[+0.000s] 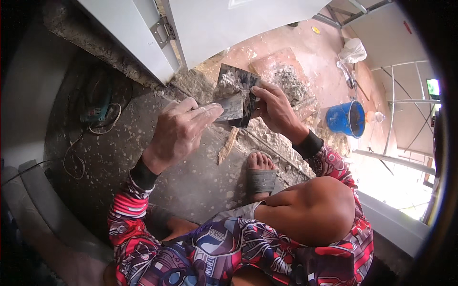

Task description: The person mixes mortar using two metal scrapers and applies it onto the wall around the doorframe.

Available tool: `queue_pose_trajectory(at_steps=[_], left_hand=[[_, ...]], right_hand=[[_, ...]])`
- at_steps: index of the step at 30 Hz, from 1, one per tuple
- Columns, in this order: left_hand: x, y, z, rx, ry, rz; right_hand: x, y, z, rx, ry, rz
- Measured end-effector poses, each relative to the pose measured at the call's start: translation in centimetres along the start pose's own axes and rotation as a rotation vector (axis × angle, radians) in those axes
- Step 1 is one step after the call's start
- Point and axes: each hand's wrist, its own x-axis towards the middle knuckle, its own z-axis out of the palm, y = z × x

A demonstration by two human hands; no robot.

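My left hand [176,131] is closed around a putty knife, its flat grey blade [231,107] pointing right; the handle is mostly hidden in my fingers. The blade lies against a dark, glossy flat piece [249,78], perhaps a tile, that my right hand [277,108] pinches by its right edge. A lump of wet grey mortar [230,82] sits on the piece's upper left part. Both hands are held up over the floor, near the foot of a white door [205,28].
Beyond my right hand, a mortar heap [290,82] lies on a reddish board [267,62]. A blue bucket [338,119] stands to the right. A wood scrap [228,147] lies by my sandalled foot [261,174]. At left is a corded power tool [95,113]; a metal hinge [162,32] joins door and frame.
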Motion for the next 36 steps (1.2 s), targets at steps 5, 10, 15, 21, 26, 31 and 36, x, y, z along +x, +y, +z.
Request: queue_pose_trajectory(at_steps=[5, 10, 15, 21, 26, 31, 36], left_hand=[[0.4, -0.2, -0.1, -0.076, -0.22, -0.271], [0.8, -2.2, 2.0, -0.299, -0.011, -0.457], [-0.2, -4.6, 4.2, -0.977, -0.06, -0.775], [-1.6, -4.3, 7.2, -1.615, 0.042, -0.99], [-3.5, -4.3, 7.6, -1.901, 0.216, -0.958], [-4.4, -4.6, 3.8, -1.814, 0.656, -0.8], [-5.6, -5.9, -1.8, -1.505, 1.184, -0.521]], right_hand=[[0.2, -0.1, 0.3, 0.305, 0.067, 0.252], [1.0, 1.4, 0.3, 0.387, 0.17, 0.3], [1.7, 1.4, 0.1, 0.396, 0.224, 0.319], [1.8, 1.8, -1.1, 0.381, 0.258, 0.326], [1.9, 2.5, -1.1, 0.38, 0.199, 0.327], [1.8, 3.3, -1.2, 0.436, 0.174, 0.295], [0.8, 1.5, 0.2, 0.414, 0.136, 0.322]])
